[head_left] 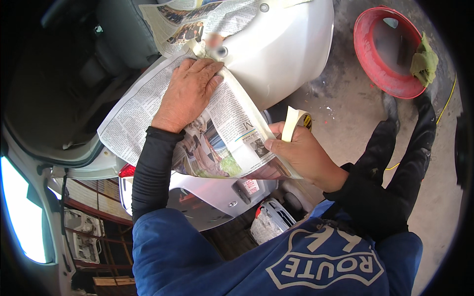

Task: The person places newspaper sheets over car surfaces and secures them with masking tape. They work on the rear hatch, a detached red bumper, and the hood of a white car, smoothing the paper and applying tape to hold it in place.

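A sheet of newspaper point(136, 111) lies along the edge of a white car body panel point(291, 47). My left hand point(190, 91) rests flat on the sheet's upper part, its fingertips at the panel's edge beside a strip of cream masking tape point(196, 48). On the right, my right hand point(311, 155) grips a roll of masking tape point(293, 126), with the thumb over the newspaper's right edge. Part of the roll is hidden by the fingers. Farther up, a second newspaper sheet point(190, 29) covers another stretch of the panel.
A red basin point(366, 59) of cloudy water stands on the concrete floor at upper right, a green cloth point(424, 61) over its rim. Legs in black trousers point(380, 148) are beside it, near a yellow cord point(448, 101). A dark car interior point(54, 84) opens at left.
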`<state>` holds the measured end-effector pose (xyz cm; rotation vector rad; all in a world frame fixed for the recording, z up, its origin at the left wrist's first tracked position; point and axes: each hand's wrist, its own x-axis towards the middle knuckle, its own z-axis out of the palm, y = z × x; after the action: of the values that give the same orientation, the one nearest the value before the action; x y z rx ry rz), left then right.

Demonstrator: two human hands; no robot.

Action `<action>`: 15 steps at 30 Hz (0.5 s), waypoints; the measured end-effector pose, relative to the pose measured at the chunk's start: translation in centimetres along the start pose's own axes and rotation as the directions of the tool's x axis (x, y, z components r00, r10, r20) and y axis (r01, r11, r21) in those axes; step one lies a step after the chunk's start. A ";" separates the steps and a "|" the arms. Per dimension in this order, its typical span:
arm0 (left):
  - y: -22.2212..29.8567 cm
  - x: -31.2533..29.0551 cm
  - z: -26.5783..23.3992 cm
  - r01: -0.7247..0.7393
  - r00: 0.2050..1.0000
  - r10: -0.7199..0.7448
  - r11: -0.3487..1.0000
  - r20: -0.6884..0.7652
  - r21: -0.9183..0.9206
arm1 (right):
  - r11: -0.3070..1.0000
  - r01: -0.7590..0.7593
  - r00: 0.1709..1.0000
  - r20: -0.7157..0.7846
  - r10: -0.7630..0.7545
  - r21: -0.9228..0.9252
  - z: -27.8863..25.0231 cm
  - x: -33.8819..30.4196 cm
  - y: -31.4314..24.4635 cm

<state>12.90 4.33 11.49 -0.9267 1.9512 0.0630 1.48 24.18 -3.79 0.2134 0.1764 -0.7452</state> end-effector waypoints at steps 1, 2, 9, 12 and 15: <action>0.1 0.0 -0.1 -0.010 1.000 0.010 1.000 -0.005 0.009 | 1.000 -0.003 1.000 -0.017 0.003 0.003 0.0 0.2 0.7; 0.2 -0.1 -0.1 -0.028 1.000 0.028 0.999 -0.010 0.017 | 1.000 -0.006 1.000 -0.027 0.007 0.023 -0.1 0.5 1.6; 0.8 -0.2 0.2 -0.056 0.998 0.055 0.988 0.011 0.144 | 0.997 -0.072 0.997 -0.025 0.072 -0.024 -1.0 3.8 7.7; 1.0 -0.2 0.5 -0.072 0.997 0.069 0.976 0.023 0.205 | 0.993 -0.035 0.999 0.028 0.032 0.113 -0.4 4.7 10.0; 1.1 -0.1 0.6 -0.074 0.997 0.070 0.968 0.024 0.240 | 0.970 -0.021 0.999 0.043 0.011 0.243 0.3 5.7 11.3</action>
<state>12.68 5.37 10.95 -0.6935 1.9277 -0.1221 13.38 28.52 -3.40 0.4326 0.0433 -0.7537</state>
